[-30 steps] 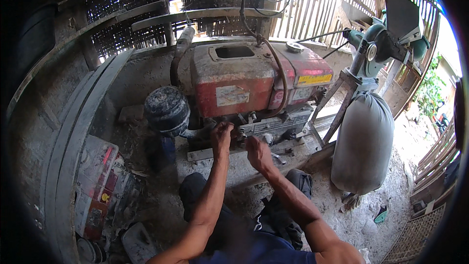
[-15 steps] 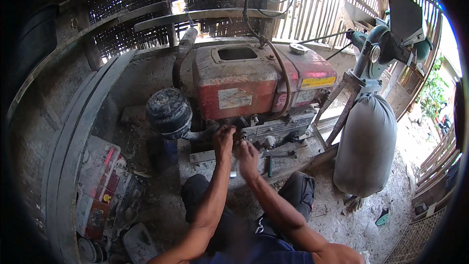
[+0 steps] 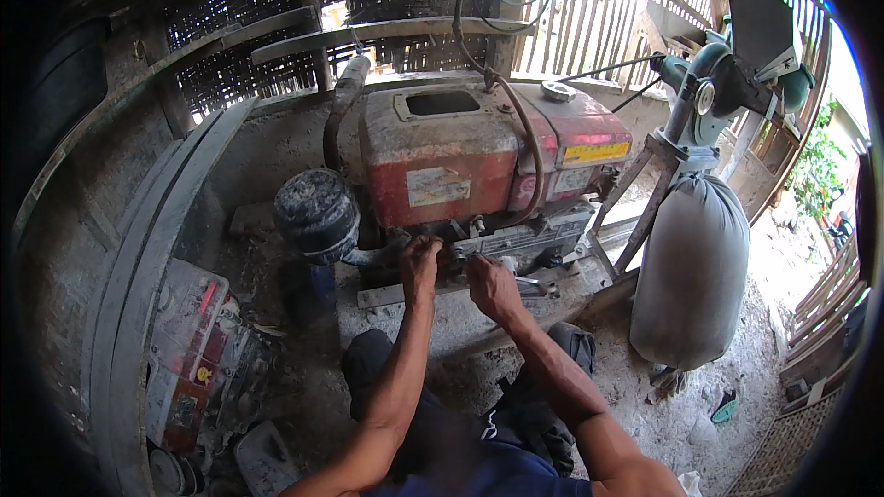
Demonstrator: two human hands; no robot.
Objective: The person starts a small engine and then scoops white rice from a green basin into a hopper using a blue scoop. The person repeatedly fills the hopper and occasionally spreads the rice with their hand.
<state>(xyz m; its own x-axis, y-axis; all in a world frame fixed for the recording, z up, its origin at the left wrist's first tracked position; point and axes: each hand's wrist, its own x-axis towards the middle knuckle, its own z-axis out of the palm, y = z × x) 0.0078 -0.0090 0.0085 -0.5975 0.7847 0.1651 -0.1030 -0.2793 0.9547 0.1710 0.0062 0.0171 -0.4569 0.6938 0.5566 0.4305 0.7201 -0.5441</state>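
A dusty red engine (image 3: 442, 186) fills the middle of the view, with a metal side housing (image 3: 525, 235) low along its near side. My left hand (image 3: 420, 265) is at the lower front of this engine, fingers curled in close to its parts. What those fingers grip is too small to make out. Just right of it, my right hand (image 3: 494, 287) is closed against the housing, its back toward me, and its fingertips are hidden. Beside its knuckles lies a shiny metal tool (image 3: 530, 283) on the engine base.
A black round canister (image 3: 318, 213) sits left of the engine. On the right hangs a full grey sack (image 3: 692, 271) under a green mill (image 3: 709, 83). A second dusty red machine (image 3: 184, 354) lies at lower left, beside long planks (image 3: 138, 285).
My right hand has moved slightly right and turned its back toward me, now covering the green-handled tool's spot. My left hand has stayed nearly in place.
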